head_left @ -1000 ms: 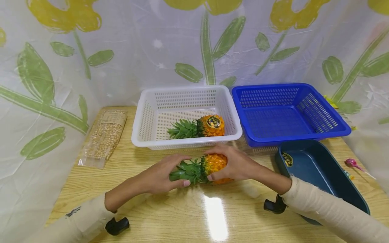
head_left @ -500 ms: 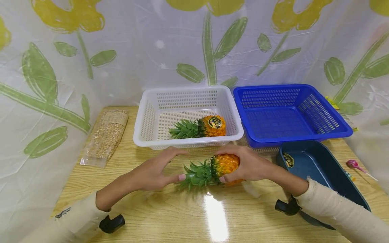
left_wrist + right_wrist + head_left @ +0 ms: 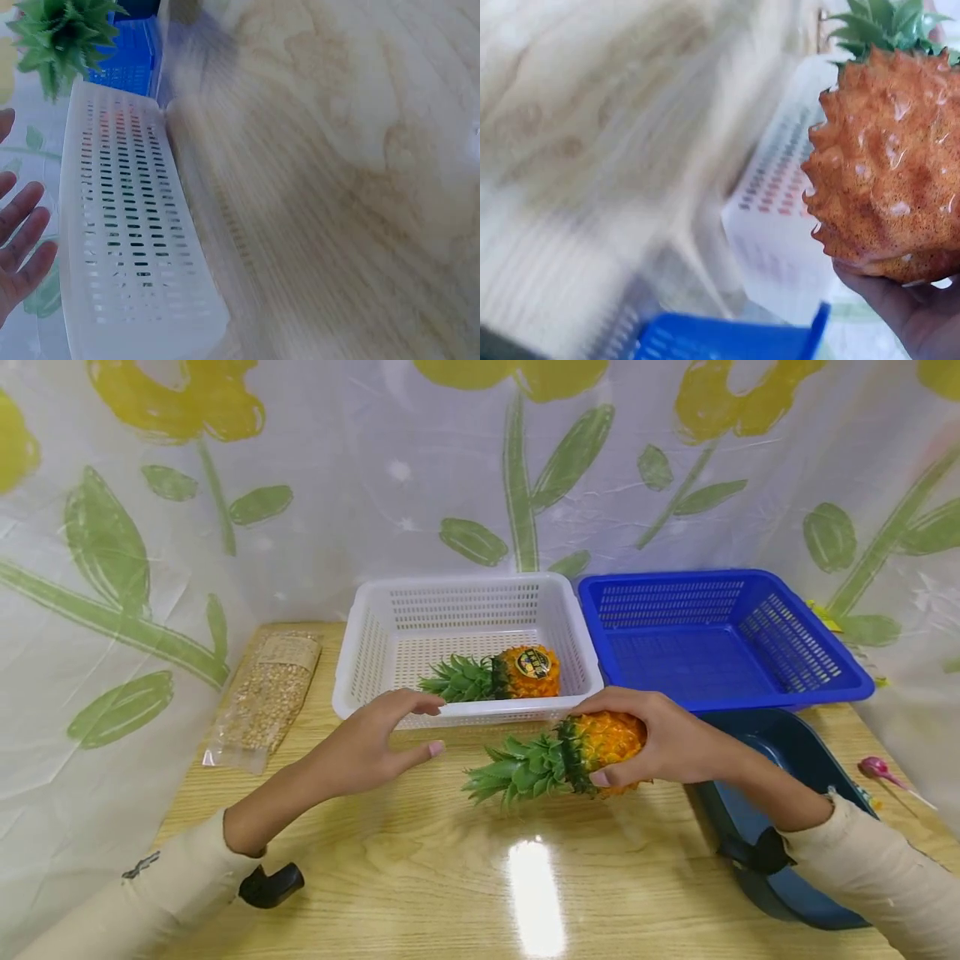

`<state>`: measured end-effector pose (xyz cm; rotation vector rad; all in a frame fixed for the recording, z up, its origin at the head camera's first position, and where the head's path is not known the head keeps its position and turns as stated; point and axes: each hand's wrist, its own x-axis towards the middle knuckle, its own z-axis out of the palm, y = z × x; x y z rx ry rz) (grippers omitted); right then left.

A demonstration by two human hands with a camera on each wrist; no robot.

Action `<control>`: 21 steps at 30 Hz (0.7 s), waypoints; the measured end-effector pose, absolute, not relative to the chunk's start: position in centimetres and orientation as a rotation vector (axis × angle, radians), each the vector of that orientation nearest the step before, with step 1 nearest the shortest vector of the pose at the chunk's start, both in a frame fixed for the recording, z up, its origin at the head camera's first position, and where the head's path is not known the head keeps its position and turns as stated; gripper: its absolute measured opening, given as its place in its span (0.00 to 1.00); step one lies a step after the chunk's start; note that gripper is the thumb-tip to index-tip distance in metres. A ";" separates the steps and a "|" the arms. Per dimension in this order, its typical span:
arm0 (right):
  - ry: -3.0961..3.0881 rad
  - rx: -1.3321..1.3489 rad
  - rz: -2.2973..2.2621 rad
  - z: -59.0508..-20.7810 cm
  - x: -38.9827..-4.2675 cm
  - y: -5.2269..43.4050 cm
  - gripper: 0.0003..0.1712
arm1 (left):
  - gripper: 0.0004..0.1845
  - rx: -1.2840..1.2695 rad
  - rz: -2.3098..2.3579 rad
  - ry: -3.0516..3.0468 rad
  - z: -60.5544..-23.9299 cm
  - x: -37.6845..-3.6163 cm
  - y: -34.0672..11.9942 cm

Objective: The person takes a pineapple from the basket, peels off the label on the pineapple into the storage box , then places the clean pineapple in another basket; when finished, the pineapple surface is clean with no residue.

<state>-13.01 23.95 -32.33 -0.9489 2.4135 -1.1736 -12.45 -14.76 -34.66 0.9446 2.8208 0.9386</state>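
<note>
My right hand (image 3: 660,735) grips the orange body of a small pineapple (image 3: 602,742), its green crown pointing left, above the table in front of the baskets. The right wrist view shows that pineapple (image 3: 889,165) close up, with fingers curled under it. My left hand (image 3: 372,739) holds nothing; its fingers and thumb are spread apart near the front left corner of the white basket (image 3: 352,685). A second pineapple (image 3: 527,672) with a black and gold sticker lies on its side inside that basket. In the left wrist view, the left fingers (image 3: 26,232) appear beside the basket wall.
A blue basket (image 3: 795,693) stands right of the white one. The dark teal tray (image 3: 750,868) sits in front of it, partly behind my right forearm. A bag of grains (image 3: 266,702) lies at left. A pink lollipop (image 3: 873,767) lies at the right edge.
The right hand has moved right with the pineapple and raised it from the table. My left hand has let go of the crown area and drawn away to the left.
</note>
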 end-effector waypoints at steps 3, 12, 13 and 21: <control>2.416 -0.961 -1.174 -31.5 -13.3 24.7 0.36 | 0.28 0.927 0.952 2.840 -34.6 -12.9 -14.9; 2.506 -1.003 -1.140 -29.6 -13.7 26.4 0.37 | 0.25 0.941 0.961 2.866 -35.1 -14.9 -15.6; 2.517 -1.008 -1.132 -29.4 -13.8 26.6 0.37 | 0.25 0.932 0.952 2.863 -35.2 -15.1 -15.7; 2.601 -1.026 -1.062 -28.2 -15.0 27.8 0.37 | 0.28 0.831 0.886 2.808 -35.8 -16.5 -16.3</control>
